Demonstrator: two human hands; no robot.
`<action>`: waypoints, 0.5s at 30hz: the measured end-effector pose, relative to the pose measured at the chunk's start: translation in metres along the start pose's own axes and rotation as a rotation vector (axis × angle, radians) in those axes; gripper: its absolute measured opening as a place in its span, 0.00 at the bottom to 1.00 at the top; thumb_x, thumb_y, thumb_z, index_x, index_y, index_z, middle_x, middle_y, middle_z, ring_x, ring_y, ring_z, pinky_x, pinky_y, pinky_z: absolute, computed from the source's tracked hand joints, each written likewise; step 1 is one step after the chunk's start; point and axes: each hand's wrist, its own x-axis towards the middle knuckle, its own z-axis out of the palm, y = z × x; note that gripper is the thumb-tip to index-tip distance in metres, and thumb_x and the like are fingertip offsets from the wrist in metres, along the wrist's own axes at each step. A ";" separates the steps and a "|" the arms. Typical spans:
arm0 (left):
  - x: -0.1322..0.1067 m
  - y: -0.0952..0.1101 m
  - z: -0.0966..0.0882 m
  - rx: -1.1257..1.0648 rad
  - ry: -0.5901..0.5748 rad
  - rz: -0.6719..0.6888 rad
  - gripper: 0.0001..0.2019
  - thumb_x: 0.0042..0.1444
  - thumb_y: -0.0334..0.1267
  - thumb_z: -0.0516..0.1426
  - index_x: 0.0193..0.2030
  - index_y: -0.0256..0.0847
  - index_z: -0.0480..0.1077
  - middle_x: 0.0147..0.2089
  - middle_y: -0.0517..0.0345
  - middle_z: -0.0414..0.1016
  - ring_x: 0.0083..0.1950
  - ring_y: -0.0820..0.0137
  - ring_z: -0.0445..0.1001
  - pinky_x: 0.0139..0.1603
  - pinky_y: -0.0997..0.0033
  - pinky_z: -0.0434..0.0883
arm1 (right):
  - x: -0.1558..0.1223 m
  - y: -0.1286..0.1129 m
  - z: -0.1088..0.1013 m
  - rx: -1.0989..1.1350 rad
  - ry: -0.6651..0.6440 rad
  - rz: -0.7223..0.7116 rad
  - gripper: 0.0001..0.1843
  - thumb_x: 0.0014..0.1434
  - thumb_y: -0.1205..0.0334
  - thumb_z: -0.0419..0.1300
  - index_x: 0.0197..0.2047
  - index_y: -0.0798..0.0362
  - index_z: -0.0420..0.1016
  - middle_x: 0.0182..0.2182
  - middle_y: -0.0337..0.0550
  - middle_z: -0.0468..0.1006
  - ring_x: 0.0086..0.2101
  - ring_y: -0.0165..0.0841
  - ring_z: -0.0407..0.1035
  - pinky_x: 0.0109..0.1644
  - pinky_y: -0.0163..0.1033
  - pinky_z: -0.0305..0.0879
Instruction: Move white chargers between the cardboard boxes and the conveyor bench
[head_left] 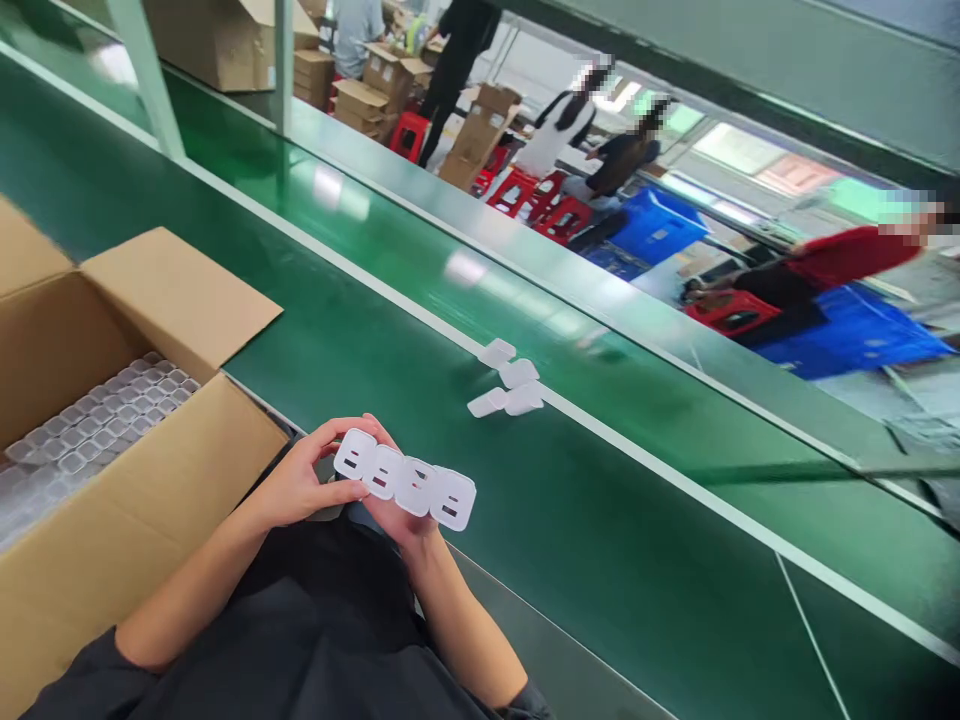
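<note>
A row of several white charger shells (413, 486), each with slot-like port openings, is held up in front of my body. My left hand (319, 478) pinches the left end, thumb on the near side and fingers behind. Beneath and behind the row, my right hand (405, 522) supports it, its fingers mostly hidden by the shells. Beyond my hands, several loose white pieces (519, 375) sit on the pale strip and the green work surface (637, 570); their exact shape is hard to make out.
At my left stands an open cardboard box (112, 560) with rows of translucent white pieces (112, 415) inside. A green conveyor belt (405, 260) runs past the pale dividing strip (637, 450). Farther off are people, red stools (514, 190), blue bins (660, 225) and more cartons.
</note>
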 end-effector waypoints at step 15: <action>-0.281 0.021 -0.155 0.961 0.586 -0.937 0.33 0.56 0.69 0.46 0.55 0.48 0.71 0.60 0.53 0.72 0.59 0.48 0.71 0.57 0.47 0.69 | 0.086 0.032 0.109 -0.163 -0.280 0.230 0.42 0.51 0.39 0.61 0.66 0.47 0.63 0.34 0.45 0.75 0.29 0.35 0.68 0.33 0.41 0.69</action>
